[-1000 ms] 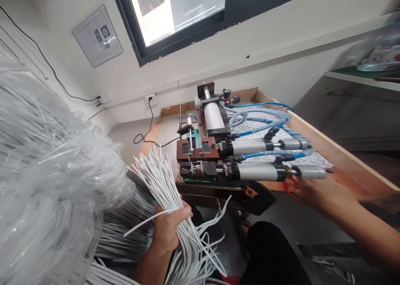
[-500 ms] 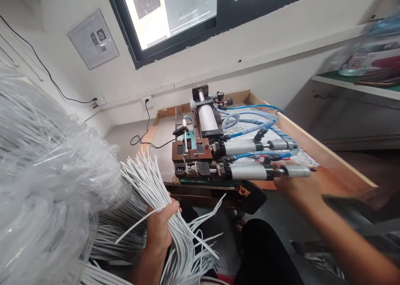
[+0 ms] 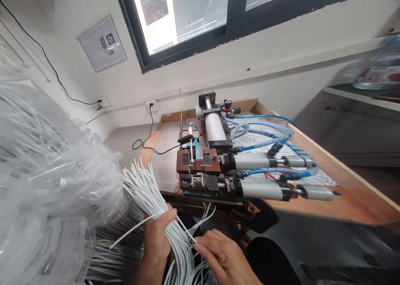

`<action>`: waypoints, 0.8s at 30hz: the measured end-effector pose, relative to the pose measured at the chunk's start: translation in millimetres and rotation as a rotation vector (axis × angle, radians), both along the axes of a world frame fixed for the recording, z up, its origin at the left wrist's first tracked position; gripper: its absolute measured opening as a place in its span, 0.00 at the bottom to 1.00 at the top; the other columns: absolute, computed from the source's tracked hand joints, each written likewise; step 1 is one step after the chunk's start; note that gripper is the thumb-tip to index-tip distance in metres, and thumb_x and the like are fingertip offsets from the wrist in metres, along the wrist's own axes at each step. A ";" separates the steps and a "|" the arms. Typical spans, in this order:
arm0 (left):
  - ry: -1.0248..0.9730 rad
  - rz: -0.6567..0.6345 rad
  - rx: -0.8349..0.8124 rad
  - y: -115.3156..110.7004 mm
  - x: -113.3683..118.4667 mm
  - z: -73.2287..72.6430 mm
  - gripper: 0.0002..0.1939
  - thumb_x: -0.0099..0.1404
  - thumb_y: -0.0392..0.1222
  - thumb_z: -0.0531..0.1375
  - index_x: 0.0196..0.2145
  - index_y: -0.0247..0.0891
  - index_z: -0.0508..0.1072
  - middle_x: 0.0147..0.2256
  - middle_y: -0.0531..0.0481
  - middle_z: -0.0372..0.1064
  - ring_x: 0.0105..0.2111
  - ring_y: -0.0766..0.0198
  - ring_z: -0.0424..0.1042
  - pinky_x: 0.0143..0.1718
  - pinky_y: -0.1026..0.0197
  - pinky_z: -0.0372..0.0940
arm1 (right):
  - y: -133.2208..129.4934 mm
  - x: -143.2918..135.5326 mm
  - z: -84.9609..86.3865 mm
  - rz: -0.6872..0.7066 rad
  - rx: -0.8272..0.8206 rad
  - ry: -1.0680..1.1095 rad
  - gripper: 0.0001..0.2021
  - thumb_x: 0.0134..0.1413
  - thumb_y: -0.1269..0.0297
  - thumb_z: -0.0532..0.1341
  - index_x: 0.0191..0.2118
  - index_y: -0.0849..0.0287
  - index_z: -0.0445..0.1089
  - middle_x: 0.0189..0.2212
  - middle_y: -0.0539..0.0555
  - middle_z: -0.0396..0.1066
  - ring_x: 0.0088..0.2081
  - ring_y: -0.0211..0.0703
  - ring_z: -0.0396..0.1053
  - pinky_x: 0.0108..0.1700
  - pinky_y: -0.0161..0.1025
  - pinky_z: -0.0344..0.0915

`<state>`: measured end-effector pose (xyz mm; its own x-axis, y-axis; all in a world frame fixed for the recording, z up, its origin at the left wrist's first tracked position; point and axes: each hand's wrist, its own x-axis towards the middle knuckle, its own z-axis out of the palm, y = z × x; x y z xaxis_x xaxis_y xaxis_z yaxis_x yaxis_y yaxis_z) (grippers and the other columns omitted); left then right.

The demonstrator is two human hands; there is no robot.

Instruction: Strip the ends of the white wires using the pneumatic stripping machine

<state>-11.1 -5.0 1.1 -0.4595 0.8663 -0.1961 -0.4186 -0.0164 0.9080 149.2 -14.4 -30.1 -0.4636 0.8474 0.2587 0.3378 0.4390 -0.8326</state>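
Observation:
A thick bundle of white wires is wrapped in my left hand, with the cut ends fanning up and to the left. One loose wire crosses over my left thumb and sticks out to the lower left. My right hand pinches a single white wire from the bundle between thumb and fingertips, just right of my left hand. Beyond both hands stands a pneumatic machine with brown and black clamp blocks and silver cylinders; neither hand touches it.
Large clear plastic bags full of white wires fill the left side. The machine sits in a wooden-edged tray with blue air hoses and wire scraps. A black cable runs to a wall socket. At right is a shelf.
My right hand has come from beside the front cylinder at the right down to the bundle and now grips one wire. My left hand keeps its hold. The view has shifted slightly.

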 end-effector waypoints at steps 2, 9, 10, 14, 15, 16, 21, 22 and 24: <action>-0.020 0.034 0.018 4.7 -2.7 -0.7 0.11 0.40 0.30 0.64 0.24 0.36 0.69 0.17 0.58 0.66 0.17 0.70 0.64 0.22 0.66 0.60 | 3.4 2.6 1.7 -0.003 -0.118 0.071 0.15 0.53 0.62 0.53 0.19 0.59 0.67 0.17 0.49 0.58 0.22 0.36 0.59 0.24 0.33 0.54; -0.073 -0.009 -0.084 13.9 1.5 -1.4 0.09 0.41 0.32 0.65 0.25 0.35 0.70 0.17 0.55 0.69 0.19 0.68 0.67 0.23 0.64 0.62 | 32.4 -17.2 17.0 -0.258 -0.721 0.767 0.14 0.46 0.54 0.58 0.28 0.62 0.71 0.18 0.49 0.63 0.18 0.30 0.51 0.20 0.30 0.46; -0.078 -0.025 -0.124 13.8 2.1 -1.5 0.09 0.41 0.33 0.65 0.24 0.34 0.71 0.18 0.53 0.70 0.20 0.66 0.68 0.25 0.63 0.63 | 36.9 -22.8 18.0 -0.262 -0.769 0.846 0.14 0.45 0.54 0.60 0.28 0.62 0.71 0.18 0.49 0.63 0.18 0.30 0.50 0.20 0.30 0.46; -0.067 -0.055 -0.221 12.4 0.2 -1.7 0.10 0.39 0.34 0.66 0.24 0.31 0.73 0.22 0.47 0.74 0.24 0.60 0.72 0.29 0.60 0.65 | 49.7 -38.7 18.2 -0.285 -0.936 1.074 0.13 0.40 0.56 0.63 0.27 0.63 0.71 0.16 0.47 0.61 0.17 0.27 0.49 0.19 0.27 0.45; -0.067 -0.059 -0.223 12.1 -0.9 -1.8 0.11 0.38 0.34 0.66 0.24 0.31 0.74 0.22 0.46 0.74 0.25 0.59 0.72 0.30 0.59 0.65 | 51.5 -40.3 18.0 -0.287 -0.965 1.103 0.13 0.39 0.57 0.64 0.27 0.64 0.71 0.16 0.47 0.61 0.17 0.26 0.49 0.19 0.27 0.44; -0.067 -0.067 -0.221 11.8 -2.0 -2.0 0.12 0.38 0.35 0.66 0.25 0.31 0.74 0.22 0.46 0.74 0.26 0.57 0.72 0.30 0.58 0.65 | 53.0 -41.2 17.8 -0.283 -0.983 1.125 0.13 0.38 0.57 0.65 0.27 0.64 0.71 0.16 0.47 0.61 0.16 0.26 0.49 0.18 0.27 0.44; -0.046 -0.104 -0.227 11.1 -2.9 -5.7 0.10 0.38 0.36 0.66 0.22 0.32 0.73 0.20 0.46 0.74 0.25 0.55 0.72 0.30 0.56 0.64 | 57.4 -38.5 19.5 -0.232 -1.025 1.175 0.12 0.37 0.59 0.65 0.25 0.65 0.70 0.13 0.45 0.58 0.14 0.26 0.46 0.17 0.27 0.40; -0.037 -0.104 -0.225 10.9 -2.1 -6.4 0.10 0.37 0.37 0.67 0.21 0.33 0.73 0.19 0.46 0.74 0.24 0.55 0.72 0.28 0.57 0.64 | 58.0 -37.7 19.9 -0.231 -1.034 1.176 0.12 0.37 0.60 0.65 0.24 0.65 0.70 0.13 0.45 0.57 0.14 0.26 0.46 0.17 0.28 0.39; -0.019 -0.097 -0.211 10.5 -0.3 -6.8 0.10 0.36 0.39 0.67 0.19 0.34 0.72 0.18 0.48 0.72 0.23 0.56 0.71 0.27 0.58 0.64 | 58.8 -36.5 20.2 -0.234 -1.039 1.177 0.12 0.37 0.60 0.66 0.25 0.65 0.71 0.13 0.45 0.57 0.15 0.26 0.46 0.17 0.28 0.40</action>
<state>-11.4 5.5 -5.8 -0.3709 0.8451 -0.3849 -0.4260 0.2135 0.8792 112.7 44.4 -9.8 -0.2697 0.8975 -0.3490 -0.7095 -0.4303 -0.5581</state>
